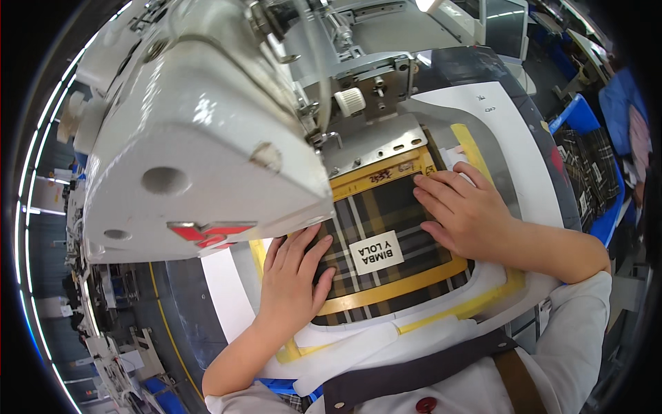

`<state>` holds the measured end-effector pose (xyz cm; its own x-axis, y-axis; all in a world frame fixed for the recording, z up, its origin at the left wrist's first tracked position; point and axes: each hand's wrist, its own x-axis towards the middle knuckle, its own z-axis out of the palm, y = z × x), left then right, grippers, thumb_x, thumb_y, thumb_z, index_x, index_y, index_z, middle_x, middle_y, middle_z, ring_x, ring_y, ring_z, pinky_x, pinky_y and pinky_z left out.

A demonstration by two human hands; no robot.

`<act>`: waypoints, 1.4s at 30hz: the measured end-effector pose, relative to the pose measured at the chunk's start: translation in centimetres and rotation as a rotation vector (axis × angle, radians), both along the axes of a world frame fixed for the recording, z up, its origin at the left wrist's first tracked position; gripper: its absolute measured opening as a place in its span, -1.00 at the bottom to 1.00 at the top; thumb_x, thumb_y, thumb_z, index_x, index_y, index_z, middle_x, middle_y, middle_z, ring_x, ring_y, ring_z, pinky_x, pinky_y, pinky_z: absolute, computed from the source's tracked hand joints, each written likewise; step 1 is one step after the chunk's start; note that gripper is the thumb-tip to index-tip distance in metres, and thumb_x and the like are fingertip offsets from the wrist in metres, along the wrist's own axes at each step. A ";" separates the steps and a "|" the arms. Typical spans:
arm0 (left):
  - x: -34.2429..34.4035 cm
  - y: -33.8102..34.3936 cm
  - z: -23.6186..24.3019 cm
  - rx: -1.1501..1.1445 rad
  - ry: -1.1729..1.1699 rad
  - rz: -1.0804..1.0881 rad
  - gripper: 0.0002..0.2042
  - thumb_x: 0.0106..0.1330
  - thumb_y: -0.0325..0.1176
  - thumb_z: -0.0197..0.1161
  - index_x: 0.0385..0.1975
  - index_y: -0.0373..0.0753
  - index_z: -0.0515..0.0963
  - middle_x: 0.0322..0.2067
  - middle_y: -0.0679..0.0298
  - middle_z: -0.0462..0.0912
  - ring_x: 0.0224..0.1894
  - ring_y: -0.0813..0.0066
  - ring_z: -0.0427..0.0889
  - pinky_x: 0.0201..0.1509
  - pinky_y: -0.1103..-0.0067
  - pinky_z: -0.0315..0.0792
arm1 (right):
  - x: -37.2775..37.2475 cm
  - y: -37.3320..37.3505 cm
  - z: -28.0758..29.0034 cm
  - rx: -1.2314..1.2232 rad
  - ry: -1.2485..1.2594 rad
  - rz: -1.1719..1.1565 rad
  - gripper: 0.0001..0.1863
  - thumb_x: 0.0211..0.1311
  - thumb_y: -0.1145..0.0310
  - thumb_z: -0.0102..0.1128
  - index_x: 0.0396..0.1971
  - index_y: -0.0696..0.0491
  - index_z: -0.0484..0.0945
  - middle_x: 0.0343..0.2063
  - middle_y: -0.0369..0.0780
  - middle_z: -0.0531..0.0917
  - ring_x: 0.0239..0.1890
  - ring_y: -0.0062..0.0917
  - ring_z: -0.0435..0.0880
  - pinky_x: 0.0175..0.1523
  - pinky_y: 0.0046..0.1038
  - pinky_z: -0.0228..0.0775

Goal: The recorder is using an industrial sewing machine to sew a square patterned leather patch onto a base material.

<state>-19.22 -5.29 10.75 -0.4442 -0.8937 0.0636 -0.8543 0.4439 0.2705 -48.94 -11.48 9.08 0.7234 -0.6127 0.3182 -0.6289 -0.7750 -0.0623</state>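
Note:
Dark plaid fabric (407, 214) with white and tan stripes lies under the sewing machine head (227, 138), inside a yellow clamp frame (393, 286). A small white label (386, 260) with dark lettering, upside down to me, sits on the fabric. My left hand (289, 279) rests at the fabric's left edge, fingers spread, partly beneath the machine head. On the right side my right hand (460, 210) lies with fingers stretched over the fabric, fingertips by the frame's far bar. Neither hand grips anything I can see.
A metal clamp plate (383, 143) joins the frame to the machine. White paper (514, 131) and yellow tape (476, 148) line the table around the work. At right stands a blue bin (607, 214) of plaid pieces. A monitor (505, 27) is at the far right.

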 end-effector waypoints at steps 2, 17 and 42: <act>-0.3 0.0 0.0 -0.001 -0.002 0.026 -0.56 0.16 -0.34 0.27 0.07 -0.19 0.42 0.23 0.13 0.35 0.28 0.11 0.32 0.37 0.19 0.09 | 0.1 -0.1 0.1 -0.018 0.050 -0.007 -0.53 0.02 0.22 0.30 -0.08 0.17 0.57 0.03 -0.16 0.55 0.06 -0.37 0.48 0.21 -0.23 0.22; -5.1 -1.8 0.1 0.010 0.057 -0.057 -0.50 0.14 -0.22 0.32 0.09 -0.19 0.42 0.17 0.11 0.36 0.20 0.03 0.35 0.29 0.21 0.21 | -0.7 -0.8 0.0 -0.089 0.015 0.119 -0.53 0.17 0.11 0.17 -0.14 0.24 0.58 -0.04 -0.05 0.59 0.03 -0.29 0.50 0.21 -0.21 0.22; -6.5 -2.7 -1.7 -0.004 0.121 -0.049 -0.36 0.00 -0.02 0.43 0.08 -0.14 0.43 0.13 0.15 0.37 0.08 0.04 0.38 0.21 0.22 0.23 | 0.2 -1.1 -1.2 -0.064 -0.020 0.305 -0.55 0.28 0.12 0.02 -0.09 0.22 0.56 0.03 -0.08 0.55 0.09 -0.30 0.44 0.21 -0.27 0.22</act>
